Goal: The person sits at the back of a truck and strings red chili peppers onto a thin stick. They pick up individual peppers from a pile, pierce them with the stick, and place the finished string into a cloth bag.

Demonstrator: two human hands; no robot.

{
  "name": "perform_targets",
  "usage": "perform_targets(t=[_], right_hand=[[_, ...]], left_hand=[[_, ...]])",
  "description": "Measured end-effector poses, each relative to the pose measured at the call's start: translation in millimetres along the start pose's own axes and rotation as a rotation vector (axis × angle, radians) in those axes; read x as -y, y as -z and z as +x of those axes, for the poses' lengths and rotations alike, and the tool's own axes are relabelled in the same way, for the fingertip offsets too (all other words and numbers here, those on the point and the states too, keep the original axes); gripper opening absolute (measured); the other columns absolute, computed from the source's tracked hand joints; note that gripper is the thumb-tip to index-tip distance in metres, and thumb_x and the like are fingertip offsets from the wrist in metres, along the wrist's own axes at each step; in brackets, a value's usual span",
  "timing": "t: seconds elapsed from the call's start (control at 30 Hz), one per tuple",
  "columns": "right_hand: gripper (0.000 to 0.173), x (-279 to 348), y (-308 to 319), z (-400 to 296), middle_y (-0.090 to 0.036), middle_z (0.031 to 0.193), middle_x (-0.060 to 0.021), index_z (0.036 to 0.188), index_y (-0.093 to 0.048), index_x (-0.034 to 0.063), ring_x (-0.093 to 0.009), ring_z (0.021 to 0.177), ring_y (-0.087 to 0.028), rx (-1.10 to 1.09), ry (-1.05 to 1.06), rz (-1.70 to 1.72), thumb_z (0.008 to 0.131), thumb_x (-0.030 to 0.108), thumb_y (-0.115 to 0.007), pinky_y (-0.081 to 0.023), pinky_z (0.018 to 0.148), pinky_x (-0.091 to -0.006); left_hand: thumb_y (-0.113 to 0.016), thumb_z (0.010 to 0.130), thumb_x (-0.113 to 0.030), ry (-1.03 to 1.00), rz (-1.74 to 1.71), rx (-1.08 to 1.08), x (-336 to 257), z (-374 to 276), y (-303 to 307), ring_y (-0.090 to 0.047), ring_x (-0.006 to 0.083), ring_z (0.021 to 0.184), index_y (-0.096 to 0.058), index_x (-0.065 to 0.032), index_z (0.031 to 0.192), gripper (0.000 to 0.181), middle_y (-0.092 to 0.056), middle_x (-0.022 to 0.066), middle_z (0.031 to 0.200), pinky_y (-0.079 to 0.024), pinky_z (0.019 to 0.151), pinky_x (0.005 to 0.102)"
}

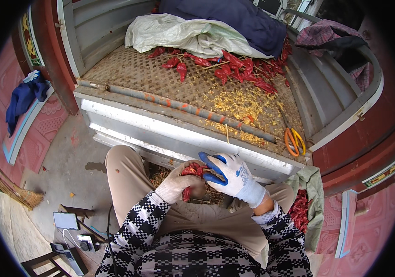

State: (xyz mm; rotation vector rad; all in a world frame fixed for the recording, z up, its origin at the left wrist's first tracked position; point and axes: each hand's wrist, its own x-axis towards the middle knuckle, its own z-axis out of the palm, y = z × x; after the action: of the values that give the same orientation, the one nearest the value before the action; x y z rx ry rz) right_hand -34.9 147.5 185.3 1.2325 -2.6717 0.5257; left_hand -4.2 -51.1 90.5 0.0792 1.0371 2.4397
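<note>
Above my lap, my left hand [180,183] in a pale knit glove is closed around several dried red chili peppers [194,169]. One red piece pokes out below its fingers. Right beside them is my right hand [234,175], in a white glove with blue-coated fingers that bears writing. Its thumb and fingers are spread, and nothing shows between them; whether a fingertip touches the peppers is unclear. Between my knees, plant debris [214,198] lies low down, partly hidden by my hands. More dried red chilies [234,67] with stems lie on the rusty truck bed [121,69] ahead.
Yellow seeds [240,107] and orange-handled scissors [291,142] lie near the bed's metal edge [183,121]. A white woven sack [197,34] covers chilies farther back. At right stands a sack of red chilies [299,211]. A phone [66,220] and a broom [27,197] are at left.
</note>
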Motion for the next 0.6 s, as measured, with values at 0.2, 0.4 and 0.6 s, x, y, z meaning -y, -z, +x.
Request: perform_targets(t=[0.2,0.4,0.6], right_hand=[[0.048,-1,1,1,-0.059,0.097,-0.0075,0.119,-0.062,0.0151,-0.026,0.091,-0.059,0.106,0.078,-0.218,0.074,0.029,-0.074,-0.047,0.078,-0.0420],[0.027,7,6,14,-0.060,0.090,-0.0057,0.103,-0.062,0.0131,-0.023,0.082,-0.060,0.200,0.243,-0.412,0.080,0.027,-0.066,-0.047,0.072,-0.0388],[0.027,-5,26,19,-0.062,0.094,-0.0090,0.103,-0.064,0.0102,-0.027,0.090,-0.061,0.366,0.247,-0.153,0.080,0.024,-0.065,-0.048,0.080,-0.0412]], left_hand=[[-0.068,0.083,-0.004,0.043,0.010,0.029,8,3,8,-0.062,0.0134,0.092,-0.045,0.0040,0.130,0.053,-0.062,0.0094,0.106,-0.053,0.079,0.0258],[-0.071,0.080,-0.008,0.073,0.122,-0.002,1,-1,2,-0.061,0.0110,0.081,-0.053,0.0042,0.121,0.046,-0.065,0.0062,0.096,-0.052,0.072,0.0244],[-0.071,0.077,-0.006,-0.006,0.252,-0.025,-12,-13,-22,-0.060,0.0139,0.068,-0.057,0.0053,0.110,0.038,-0.064,0.0076,0.082,-0.050,0.064,0.0264]])
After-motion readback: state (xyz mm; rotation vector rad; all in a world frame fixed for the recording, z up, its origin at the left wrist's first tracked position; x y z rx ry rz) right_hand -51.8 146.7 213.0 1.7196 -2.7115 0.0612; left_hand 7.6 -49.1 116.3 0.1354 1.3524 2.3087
